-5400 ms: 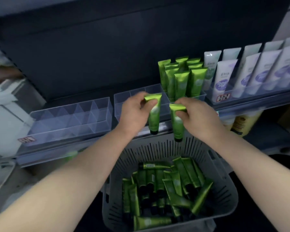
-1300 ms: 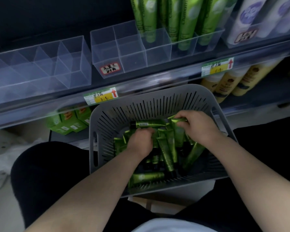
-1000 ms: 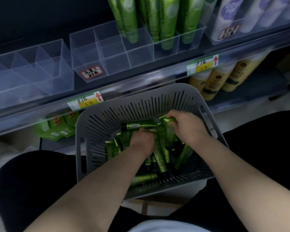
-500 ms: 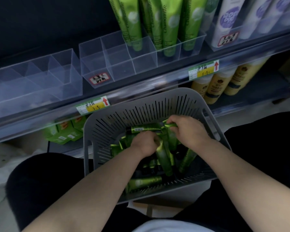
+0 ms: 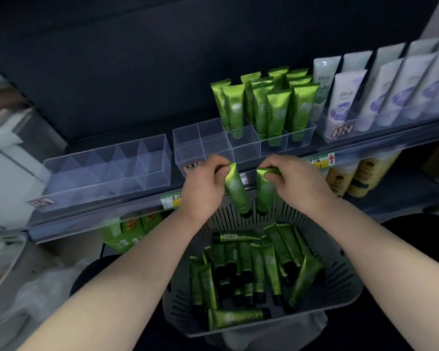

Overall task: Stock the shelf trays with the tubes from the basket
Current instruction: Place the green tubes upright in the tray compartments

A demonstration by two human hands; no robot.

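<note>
My left hand point(image 5: 203, 183) pinches a green tube point(image 5: 236, 190) by its crimped end, cap hanging down. Beside it my right hand point(image 5: 297, 182) pinches a second green tube point(image 5: 264, 191) the same way. Both tubes hang above the far rim of the grey slotted basket point(image 5: 340, 282), which holds several more green tubes point(image 5: 254, 269). Just behind the hands stands a clear divided shelf tray point(image 5: 203, 145); its right cells hold upright green tubes point(image 5: 264, 107), its left cells hold nothing.
Another clear divided tray point(image 5: 107, 168) with nothing in it sits to the left on the same shelf. White and purple tubes point(image 5: 380, 95) fill the tray at the right. Yellow bottles point(image 5: 352, 178) and green boxes point(image 5: 129, 229) stand on the lower shelf.
Both hands were down in the basket among the tubes; now each has lifted one tube up to shelf-edge height, and the view has tilted up toward the shelf.
</note>
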